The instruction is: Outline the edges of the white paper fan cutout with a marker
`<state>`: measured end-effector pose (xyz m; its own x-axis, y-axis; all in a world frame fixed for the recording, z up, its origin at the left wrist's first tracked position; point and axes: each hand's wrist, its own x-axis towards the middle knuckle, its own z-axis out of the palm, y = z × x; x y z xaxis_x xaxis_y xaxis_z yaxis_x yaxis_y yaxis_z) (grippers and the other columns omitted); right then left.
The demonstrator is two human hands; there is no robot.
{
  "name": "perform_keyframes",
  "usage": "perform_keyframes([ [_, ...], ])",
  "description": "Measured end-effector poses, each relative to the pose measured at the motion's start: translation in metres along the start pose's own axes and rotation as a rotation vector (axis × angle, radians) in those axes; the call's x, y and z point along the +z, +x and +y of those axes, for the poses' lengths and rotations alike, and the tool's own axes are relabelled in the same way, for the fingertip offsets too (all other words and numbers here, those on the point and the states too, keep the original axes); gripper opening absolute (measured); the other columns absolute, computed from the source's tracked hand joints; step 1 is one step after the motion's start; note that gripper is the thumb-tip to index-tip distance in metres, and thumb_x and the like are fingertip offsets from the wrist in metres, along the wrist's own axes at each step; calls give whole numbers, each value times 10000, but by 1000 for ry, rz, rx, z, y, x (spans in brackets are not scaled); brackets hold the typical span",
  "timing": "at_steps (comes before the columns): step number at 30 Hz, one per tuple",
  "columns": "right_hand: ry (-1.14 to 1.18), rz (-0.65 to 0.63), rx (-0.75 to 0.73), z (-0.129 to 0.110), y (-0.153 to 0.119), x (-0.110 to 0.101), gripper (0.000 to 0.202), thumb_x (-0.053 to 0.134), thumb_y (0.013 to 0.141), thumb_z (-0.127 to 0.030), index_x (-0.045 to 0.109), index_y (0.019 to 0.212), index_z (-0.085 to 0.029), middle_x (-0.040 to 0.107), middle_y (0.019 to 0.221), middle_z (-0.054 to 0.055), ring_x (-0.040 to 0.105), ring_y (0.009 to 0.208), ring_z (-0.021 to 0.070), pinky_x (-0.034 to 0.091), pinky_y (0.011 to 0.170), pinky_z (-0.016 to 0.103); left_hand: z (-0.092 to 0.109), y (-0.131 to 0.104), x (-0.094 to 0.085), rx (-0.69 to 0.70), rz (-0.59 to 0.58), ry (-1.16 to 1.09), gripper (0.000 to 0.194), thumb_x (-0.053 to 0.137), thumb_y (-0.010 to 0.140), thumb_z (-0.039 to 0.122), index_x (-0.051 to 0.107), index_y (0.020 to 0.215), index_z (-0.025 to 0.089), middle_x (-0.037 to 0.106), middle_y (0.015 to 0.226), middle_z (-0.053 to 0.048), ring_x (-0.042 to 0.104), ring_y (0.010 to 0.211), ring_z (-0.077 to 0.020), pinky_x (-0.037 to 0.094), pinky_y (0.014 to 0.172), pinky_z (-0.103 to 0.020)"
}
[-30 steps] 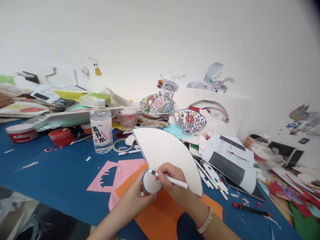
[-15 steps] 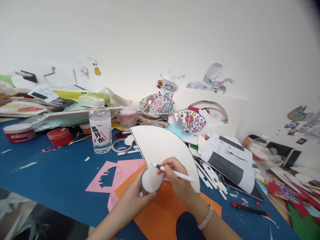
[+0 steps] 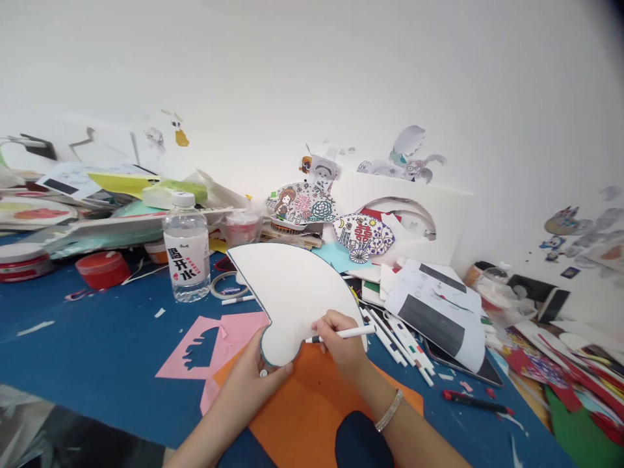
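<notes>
A white fan-shaped board (image 3: 297,279) with a dark outline along its edge is held above orange paper (image 3: 297,403). My left hand (image 3: 256,377) grips its rounded lower lobe, thumb on the near side. In my right hand (image 3: 341,344) is a white marker (image 3: 353,331) with a dark collar, its tip at the board's lower edge, just right of the lobe. The fingers of my right hand are closed around the marker. A small round white object (image 3: 264,373) shows by my left hand. Pink cut paper (image 3: 238,328) lies left of the board.
A water bottle (image 3: 186,250) stands at the left, near a red-lidded jar (image 3: 102,270). Several white markers (image 3: 407,341), printed sheets (image 3: 439,309) and a red-black pen (image 3: 475,402) lie right. Coloured fan cutouts (image 3: 363,235) lean behind, before the wall.
The marker tip has moved from above the lobe to the board's lower edge at the right. The board has tilted a little, and the whole view has shifted slightly.
</notes>
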<state>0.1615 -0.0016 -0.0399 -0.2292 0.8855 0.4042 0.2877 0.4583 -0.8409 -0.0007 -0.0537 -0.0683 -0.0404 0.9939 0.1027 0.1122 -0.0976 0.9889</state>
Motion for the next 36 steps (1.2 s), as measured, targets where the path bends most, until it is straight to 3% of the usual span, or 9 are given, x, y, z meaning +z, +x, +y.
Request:
perform_keyframes([
  [13,-121,-67,-75,-6,-1,0,308,416,768,-234,304,481,-218,369,454,-51,368,451,100,275,454,238,9,-2,0,-50,11,18,710,618,625,427,368,1217,125,544,1249,-163,539,1086,-276,451,886,-380],
  [26,-82,-219,-117,-16,-9,3,321,413,772,-191,296,474,-218,391,464,-42,379,468,103,322,477,230,4,-1,1,12,20,46,587,620,660,359,430,1173,148,639,1048,-94,600,900,-254,481,741,-368],
  [36,44,-307,-75,-25,-15,7,287,473,781,-274,429,503,-213,526,535,-17,480,548,126,385,552,241,4,0,3,27,1,25,608,623,639,383,423,1159,141,621,1061,-107,583,892,-241,469,719,-342],
])
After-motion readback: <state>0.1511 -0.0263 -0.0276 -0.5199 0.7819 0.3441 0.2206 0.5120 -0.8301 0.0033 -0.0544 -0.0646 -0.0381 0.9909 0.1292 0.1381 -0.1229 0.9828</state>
